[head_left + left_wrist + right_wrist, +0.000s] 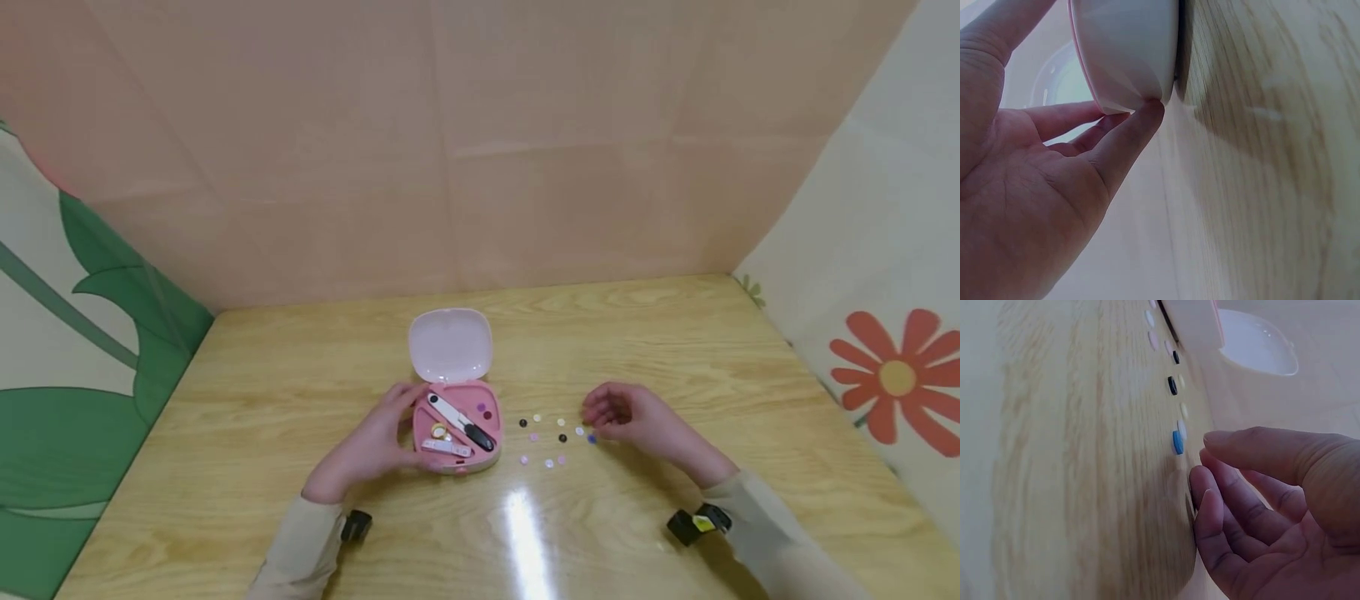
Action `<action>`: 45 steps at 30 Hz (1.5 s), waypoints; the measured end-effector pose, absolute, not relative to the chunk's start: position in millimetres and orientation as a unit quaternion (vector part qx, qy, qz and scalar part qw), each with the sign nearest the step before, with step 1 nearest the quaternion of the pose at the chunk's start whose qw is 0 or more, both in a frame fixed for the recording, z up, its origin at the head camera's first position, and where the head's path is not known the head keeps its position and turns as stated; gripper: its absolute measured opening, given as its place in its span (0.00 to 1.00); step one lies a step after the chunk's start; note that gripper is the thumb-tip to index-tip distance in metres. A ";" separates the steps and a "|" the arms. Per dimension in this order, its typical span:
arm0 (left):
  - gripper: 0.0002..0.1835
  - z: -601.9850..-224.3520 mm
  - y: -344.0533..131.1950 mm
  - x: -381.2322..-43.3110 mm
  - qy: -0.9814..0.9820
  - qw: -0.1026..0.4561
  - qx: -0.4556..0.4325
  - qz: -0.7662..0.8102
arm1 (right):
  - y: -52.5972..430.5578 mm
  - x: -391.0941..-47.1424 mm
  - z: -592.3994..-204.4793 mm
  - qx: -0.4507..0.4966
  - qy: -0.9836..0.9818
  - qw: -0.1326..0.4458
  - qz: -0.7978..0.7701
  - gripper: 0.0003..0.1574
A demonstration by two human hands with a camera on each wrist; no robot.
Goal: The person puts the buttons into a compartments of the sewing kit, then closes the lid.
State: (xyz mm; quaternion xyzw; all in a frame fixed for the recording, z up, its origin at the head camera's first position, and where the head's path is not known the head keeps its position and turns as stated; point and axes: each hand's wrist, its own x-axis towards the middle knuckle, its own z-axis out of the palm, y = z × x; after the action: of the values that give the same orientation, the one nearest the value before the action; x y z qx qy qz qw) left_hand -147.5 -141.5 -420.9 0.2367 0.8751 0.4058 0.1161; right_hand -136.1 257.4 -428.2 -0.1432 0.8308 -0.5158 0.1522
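From where I stand, the pink box (468, 394) sits just below the middle of the frame, its raised lid (450, 346) a little short of the table (615, 333)'s back edge. The left hand (375, 437) grips the box's left side between thumb and fingers. Right of centre, the right hand (637, 417) has loosely bent fingers, nothing visible between them, near the blue button (592, 438). More buttons (562, 437) speckle the gap toward the box. Wide wood stretches beyond each hand to the side edges.
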 end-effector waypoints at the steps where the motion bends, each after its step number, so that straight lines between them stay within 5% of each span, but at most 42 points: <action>1: 0.57 -420.9 -141.3 -147.6 0.877 0.118 0.235 0.402 | 257.9 -135.8 -428.4 -0.147 0.831 0.153 -0.514 0.22; 45: 0.56 -423.3 -139.5 -147.4 0.862 0.120 0.240 0.431 | 255.7 -133.8 -437.5 -0.158 0.854 0.135 -0.476 0.18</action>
State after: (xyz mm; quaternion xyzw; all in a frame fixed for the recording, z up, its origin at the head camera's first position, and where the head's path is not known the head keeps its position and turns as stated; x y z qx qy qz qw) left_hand -147.4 -139.5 -423.3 0.2398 0.8615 0.4313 0.1195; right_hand -133.8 255.7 -437.5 -0.1583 0.8545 -0.4760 0.1352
